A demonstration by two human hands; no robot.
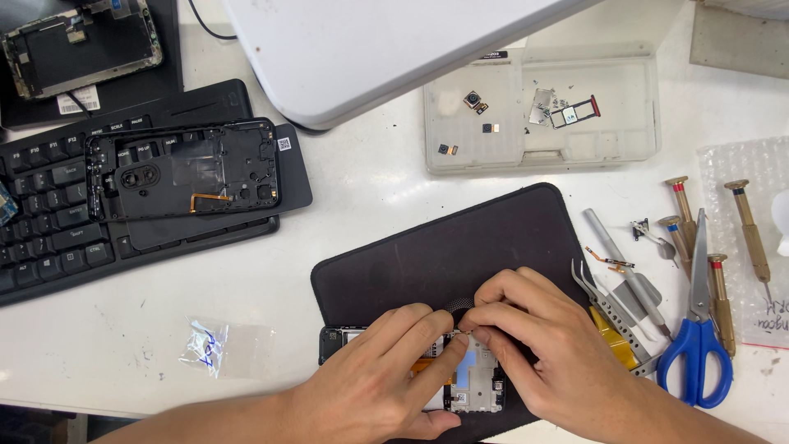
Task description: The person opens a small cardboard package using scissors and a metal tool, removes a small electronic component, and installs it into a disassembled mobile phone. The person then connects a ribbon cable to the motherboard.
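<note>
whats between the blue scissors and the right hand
In the head view, metal tweezers and a yellow strip lie between the blue scissors and the right hand.

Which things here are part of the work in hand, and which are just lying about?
In use:
left hand
right hand
opened phone both hands press on
black mat under it

Lying about:
phone back frame on the keyboard
parts tray
tweezers
blue scissors
screwdrivers
small plastic bag

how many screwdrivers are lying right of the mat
4, all with brass handles: red-banded one by the scissors, a blue-banded one, one beside the blue handles, one on bubble wrap. Others may be hidden.
</note>
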